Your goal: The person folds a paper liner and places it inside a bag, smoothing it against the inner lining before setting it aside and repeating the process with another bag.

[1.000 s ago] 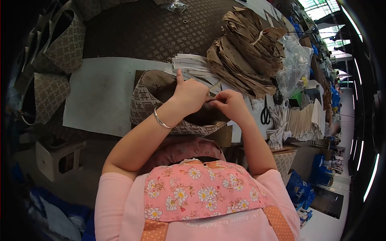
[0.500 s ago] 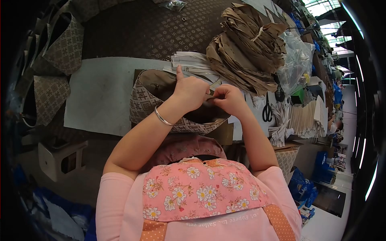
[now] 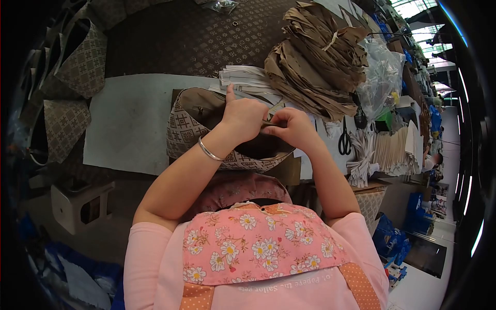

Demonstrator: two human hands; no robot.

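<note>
Your bag [image 3: 181,132] lies on its side on the table in front of you, mouth open, directly beneath your fingers. Your right hand [image 3: 294,128] has thumb and forefinger pinched on a brown edge [image 3: 268,124] over that mouth; whether the edge belongs to the lining [image 3: 206,99] can't be told. Your left hand [image 3: 245,119] is just beside it, back upward, one finger raised and the others curled down towards the same edge. Their tips are hidden, so you can't tell whether they are clamped on it. One bracelet [image 3: 209,150] circles your left wrist.

Count one bag under your hands, one pair of scissors [image 3: 344,140] to the right of your right hand, one tied brown bundle [image 3: 315,62] beyond it, and one stool [image 3: 77,206] on the floor at your left. The white strips [image 3: 245,77] behind the bag overlap too much to count, as do the patterned pieces [image 3: 85,59] at far left.

Inside the bag you see brown lining with a small round fitting [image 3: 201,110]. The clear plastic [image 3: 380,77] beyond the scissors is crumpled, its contents unclear.
</note>
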